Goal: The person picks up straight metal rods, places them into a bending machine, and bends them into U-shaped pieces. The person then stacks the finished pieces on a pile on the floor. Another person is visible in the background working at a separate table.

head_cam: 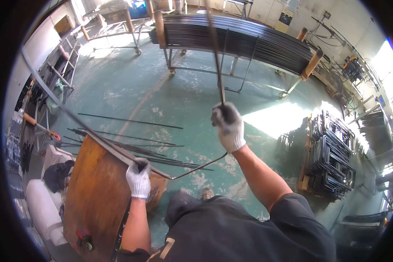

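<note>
My left hand (pixel 139 177), in a white knit work glove, is closed around one leg of a bent metal rod (pixel 198 167), above the edge of a brown-topped table (pixel 98 183). The other leg of the rod rises on the right, and my right hand (pixel 228 126), gloved alike with a dark palm, is closed around it. Between the hands the rod runs low with a bend near the table's corner. A long flat metal bar or rail (pixel 68 113) extends along the table's far edge to the upper left. My fingers partly hide the rod.
Loose dark rods (pixel 157 154) lie on the green floor beyond the table. A wheeled rack of long rods (pixel 235 39) stands ahead, with a bent rod frame (pixel 249 65) against it. Bent frames are stacked on a pallet (pixel 330 157) at right. A red tool (pixel 82 237) sits on the table.
</note>
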A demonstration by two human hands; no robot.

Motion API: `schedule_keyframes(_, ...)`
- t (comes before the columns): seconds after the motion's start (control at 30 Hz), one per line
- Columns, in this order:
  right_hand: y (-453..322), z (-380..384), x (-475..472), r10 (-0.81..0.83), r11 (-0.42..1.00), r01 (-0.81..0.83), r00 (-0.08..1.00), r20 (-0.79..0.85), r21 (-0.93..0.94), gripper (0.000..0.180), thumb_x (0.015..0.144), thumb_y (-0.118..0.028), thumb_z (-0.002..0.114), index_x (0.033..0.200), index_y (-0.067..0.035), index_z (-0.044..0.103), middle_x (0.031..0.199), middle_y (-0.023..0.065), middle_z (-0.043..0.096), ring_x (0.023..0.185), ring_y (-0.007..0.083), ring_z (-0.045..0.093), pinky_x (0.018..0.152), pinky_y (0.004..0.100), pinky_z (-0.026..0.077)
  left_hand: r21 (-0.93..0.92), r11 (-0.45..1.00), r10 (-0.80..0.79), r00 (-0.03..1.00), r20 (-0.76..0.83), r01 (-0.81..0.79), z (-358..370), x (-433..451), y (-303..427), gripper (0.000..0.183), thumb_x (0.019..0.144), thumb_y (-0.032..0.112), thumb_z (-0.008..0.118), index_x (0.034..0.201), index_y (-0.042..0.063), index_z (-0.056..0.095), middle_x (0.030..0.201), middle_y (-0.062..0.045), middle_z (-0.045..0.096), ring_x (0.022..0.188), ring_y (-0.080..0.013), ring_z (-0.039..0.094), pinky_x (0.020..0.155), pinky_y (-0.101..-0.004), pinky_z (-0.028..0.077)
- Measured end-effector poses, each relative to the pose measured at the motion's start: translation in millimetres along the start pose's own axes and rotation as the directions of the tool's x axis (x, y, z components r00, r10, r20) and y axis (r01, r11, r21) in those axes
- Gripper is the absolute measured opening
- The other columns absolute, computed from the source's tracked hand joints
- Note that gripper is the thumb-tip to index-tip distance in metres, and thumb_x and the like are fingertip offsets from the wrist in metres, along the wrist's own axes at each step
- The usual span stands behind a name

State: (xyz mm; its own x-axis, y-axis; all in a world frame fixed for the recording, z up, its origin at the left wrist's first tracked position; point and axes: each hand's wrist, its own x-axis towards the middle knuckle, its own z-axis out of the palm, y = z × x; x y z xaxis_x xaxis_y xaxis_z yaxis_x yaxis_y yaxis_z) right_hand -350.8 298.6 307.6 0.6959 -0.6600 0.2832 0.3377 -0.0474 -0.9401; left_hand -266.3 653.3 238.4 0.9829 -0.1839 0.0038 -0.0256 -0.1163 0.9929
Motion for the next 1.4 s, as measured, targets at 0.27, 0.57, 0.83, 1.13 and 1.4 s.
schedule_keyframes(0.27, 3.9, -103.2, 163.6, -0.076, 0.989, 0.039, 0.962, -0.261, -0.141, 0.035, 0.117, -0.037, 0.068, 0.115, -0.002, 0.070, 0.083, -0.0002, 0.060, 0.072, 0.0091, 0.052, 0.067, 0.0272, 0.044, 0.085, 0.990, 0.085, 0.959, 0.269, -0.112, 197.6, 189.8, 34.0, 0.006, 0.107, 0.002, 0.075, 0.112, 0.003, 0.074, 0.095, 0.000, 0.072, 0.085, -0.0082, 0.064, 0.075, -0.0272, 0.053)
schedule_keyframes(0.57, 80.7, -192.7, 345.8, -0.154, 0.971, 0.049, 0.879, -0.451, -0.235, 0.026, 0.118, -0.029, 0.067, 0.118, -0.003, 0.069, 0.091, 0.0001, 0.063, 0.083, 0.0115, 0.059, 0.079, 0.0297, 0.050, -0.012, 0.997, 0.072, 0.885, 0.460, -0.075, 430.0, 414.9, 46.5, 0.007, 0.110, 0.009, 0.077, 0.110, 0.003, 0.073, 0.096, 0.000, 0.073, 0.089, -0.0089, 0.065, 0.082, -0.0275, 0.055)
schedule_keyframes(0.83, 175.6, -273.5, 501.7, -0.075, 0.982, -0.060, 0.747, -0.661, -0.179, 0.037, 0.116, -0.041, 0.069, 0.112, -0.004, 0.072, 0.090, 0.0012, 0.069, 0.081, 0.0120, 0.063, 0.078, 0.0308, 0.052, 0.149, 0.967, 0.099, 0.841, 0.531, -0.208, 608.0, 561.6, 30.1, 0.015, 0.111, 0.018, 0.076, 0.110, 0.003, 0.075, 0.096, -0.002, 0.075, 0.091, -0.0110, 0.067, 0.085, -0.0304, 0.055)
schedule_keyframes(1.13, 297.4, -376.1, 682.4, 0.077, 0.625, -0.543, 0.757, -0.649, -0.560, 0.046, 0.114, -0.046, 0.061, 0.102, -0.004, 0.075, 0.091, 0.0313, 0.074, 0.097, 0.0577, 0.069, 0.083, 0.0618, 0.055, 0.405, 0.893, -0.016, 0.884, 0.467, -0.197, 788.2, 699.0, -11.0, 0.020, 0.111, 0.021, 0.074, 0.113, 0.001, 0.075, 0.100, -0.010, 0.080, 0.094, -0.0171, 0.072, 0.089, -0.0346, 0.057)
schedule_keyframes(1.4, 368.9, -454.1, 825.1, 0.243, 0.500, -0.650, 0.739, -0.628, -0.572, 0.042, 0.112, -0.043, 0.065, 0.108, -0.003, 0.076, 0.100, 0.0316, 0.076, 0.103, 0.0565, 0.070, 0.087, 0.0596, 0.057, 0.499, 0.856, -0.078, 0.918, 0.388, -0.138, 913.3, 781.9, -34.5, 0.020, 0.108, 0.022, 0.075, 0.113, 0.002, 0.077, 0.098, -0.015, 0.082, 0.090, -0.0244, 0.077, 0.086, -0.0394, 0.059)
